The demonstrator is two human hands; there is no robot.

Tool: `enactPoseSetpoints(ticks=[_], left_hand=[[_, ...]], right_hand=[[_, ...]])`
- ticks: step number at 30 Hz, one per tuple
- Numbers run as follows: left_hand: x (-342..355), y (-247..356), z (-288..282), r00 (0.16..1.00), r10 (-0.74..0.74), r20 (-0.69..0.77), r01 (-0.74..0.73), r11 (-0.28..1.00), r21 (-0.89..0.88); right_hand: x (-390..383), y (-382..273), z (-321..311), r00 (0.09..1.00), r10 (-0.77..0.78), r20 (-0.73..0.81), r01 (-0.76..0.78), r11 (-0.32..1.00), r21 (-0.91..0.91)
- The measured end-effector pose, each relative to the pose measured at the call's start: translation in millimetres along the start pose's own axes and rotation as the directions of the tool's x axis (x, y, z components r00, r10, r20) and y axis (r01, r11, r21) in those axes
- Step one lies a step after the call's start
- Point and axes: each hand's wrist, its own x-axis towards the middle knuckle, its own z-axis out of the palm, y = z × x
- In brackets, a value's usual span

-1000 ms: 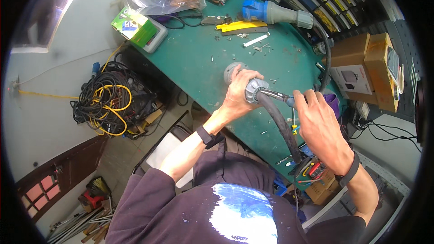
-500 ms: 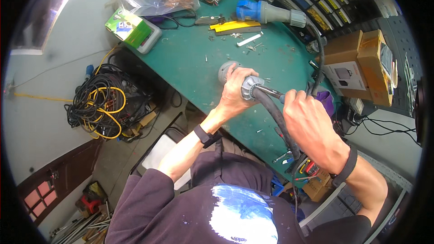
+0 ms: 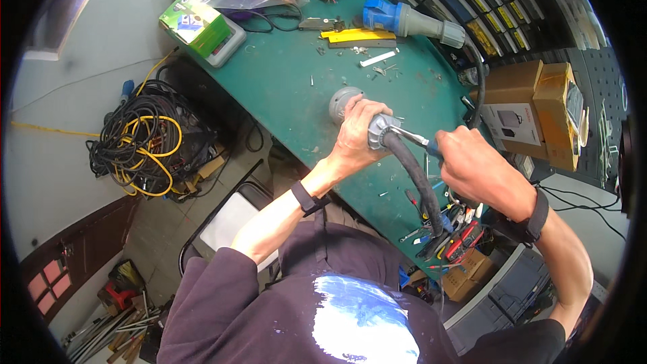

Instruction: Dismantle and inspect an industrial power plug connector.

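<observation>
My left hand (image 3: 358,136) is wrapped round a grey industrial plug (image 3: 384,129), over the green tabletop. The plug's round end (image 3: 342,102) points away from me, and a thick black cable (image 3: 418,178) leaves its ribbed collar and curves down toward me. In my closed right hand (image 3: 475,167) is a screwdriver (image 3: 412,137), its metal shaft slanting to the collar beside the cable. Whether the tip touches a screw is too small to tell. Farther back on the bench lies a blue and grey industrial connector (image 3: 411,21) with its own black cable.
A yellow strip (image 3: 350,35), a white strip (image 3: 379,58) and loose screws lie on the green bench (image 3: 283,87). Hand tools (image 3: 465,237) crowd its near right edge. Cardboard boxes (image 3: 515,111) stand at right, below drawer racks. Coiled cables (image 3: 138,145) lie at left.
The view has shifted slightly. My right hand has moved a little up and to the right, with the screwdriver still at the collar, uncovering more hand tools. My left hand keeps its grip.
</observation>
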Motion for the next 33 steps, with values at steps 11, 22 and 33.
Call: enactPoseSetpoints(ticks=[11, 22, 33], left_hand=[[-4, -7, -16, 0.999, -0.045, 0.009, 0.046, 0.998, -0.053], [-4, -8, -14, 0.999, -0.012, 0.053, 0.01, 0.999, 0.045], [4, -4, -9, 0.995, -0.055, 0.078, 0.047, 0.993, 0.104]], right_hand=[[4, 20, 20, 0.952, 0.222, 0.211, -0.301, 0.803, 0.515], [-44, 45, 52, 0.916, 0.334, 0.221, -0.352, 0.411, 0.841], [-80, 59, 109, 0.915, 0.359, 0.183, -0.294, 0.285, 0.912]])
